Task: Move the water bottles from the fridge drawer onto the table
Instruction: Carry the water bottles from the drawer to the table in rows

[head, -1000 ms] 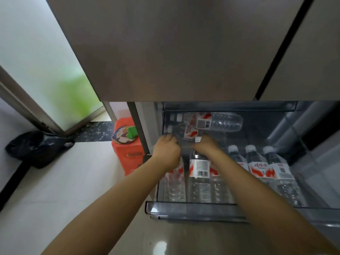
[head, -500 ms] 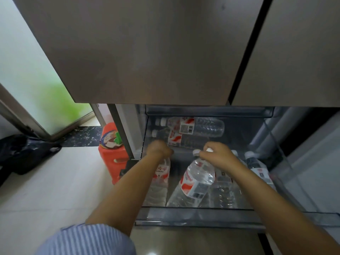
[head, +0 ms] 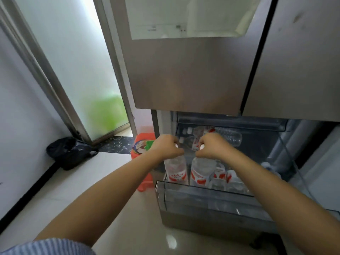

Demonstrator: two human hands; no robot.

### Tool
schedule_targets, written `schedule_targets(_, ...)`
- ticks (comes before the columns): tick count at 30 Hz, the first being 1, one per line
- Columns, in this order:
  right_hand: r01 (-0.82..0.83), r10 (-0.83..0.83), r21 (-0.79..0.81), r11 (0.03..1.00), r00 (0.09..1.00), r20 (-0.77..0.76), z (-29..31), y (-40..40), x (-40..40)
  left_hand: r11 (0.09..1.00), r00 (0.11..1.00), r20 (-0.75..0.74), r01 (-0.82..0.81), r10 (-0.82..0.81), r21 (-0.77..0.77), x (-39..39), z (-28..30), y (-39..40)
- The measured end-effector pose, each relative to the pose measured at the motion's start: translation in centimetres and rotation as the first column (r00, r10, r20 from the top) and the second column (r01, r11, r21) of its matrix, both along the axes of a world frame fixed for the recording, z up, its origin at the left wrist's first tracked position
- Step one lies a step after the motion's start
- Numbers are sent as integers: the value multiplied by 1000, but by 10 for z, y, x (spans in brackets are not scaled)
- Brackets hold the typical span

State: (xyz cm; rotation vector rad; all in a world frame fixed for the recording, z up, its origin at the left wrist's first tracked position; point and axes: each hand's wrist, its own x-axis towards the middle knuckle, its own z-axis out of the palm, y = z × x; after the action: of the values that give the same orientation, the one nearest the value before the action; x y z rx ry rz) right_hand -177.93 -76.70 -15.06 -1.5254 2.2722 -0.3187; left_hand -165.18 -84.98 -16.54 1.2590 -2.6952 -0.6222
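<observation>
Fridge drawer point(head: 211, 192) open, bottles packed inside. Left hand point(head: 166, 147) clenched round the cap of one upright water bottle point(head: 175, 171); right hand point(head: 211, 146) gripping its neighbour point(head: 200, 172), both just above the drawer.

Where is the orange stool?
In the head view, the orange stool stands on the floor just left of the open fridge drawer, below the left hand and right of the black bag.
</observation>
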Motion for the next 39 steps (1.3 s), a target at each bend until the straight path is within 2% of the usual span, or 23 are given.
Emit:
schedule_targets(3,-27,12,-120,992,992,-127,37,0,24,989,974,-201,-123,104,-81,24,35,12)
schedule_targets(6,-56,-2,-262,964,977,-215,80,10,54,952,912,-368,-257,182,-168,59,75,25)
schedule_targets(11,-186,103,-358,915,966,-238,133,35,126,862,834,-474,-437,282,-257,147,125,60)
schedule_targets(16,-382,345,-304,872,923,-171,147,51,225,764,798,-377,-581,469,-279,265,135,112)
schedule_targets(20,-551,564,-234,801,826,-15,131,64,322,711,747,-221,-665,627,-230,367,121,163)
schedule_targets(25,-780,797,-190,597,604,24,110,81,463,555,584,-122,-806,803,-207,492,113,229)
schedule_targets(31,-904,920,-169,392,388,56,92,94,626,337,359,-80,-919,930,-204,631,97,292)
schedule_targets(35,-936,957,-199,292,285,61,79,91,729,188,200,-44,-964,979,-185,722,84,309)
schedule_targets(39,-949,977,-233,213,205,60,71,75,833,104,107,-4,-974,994,-199,810,82,309)
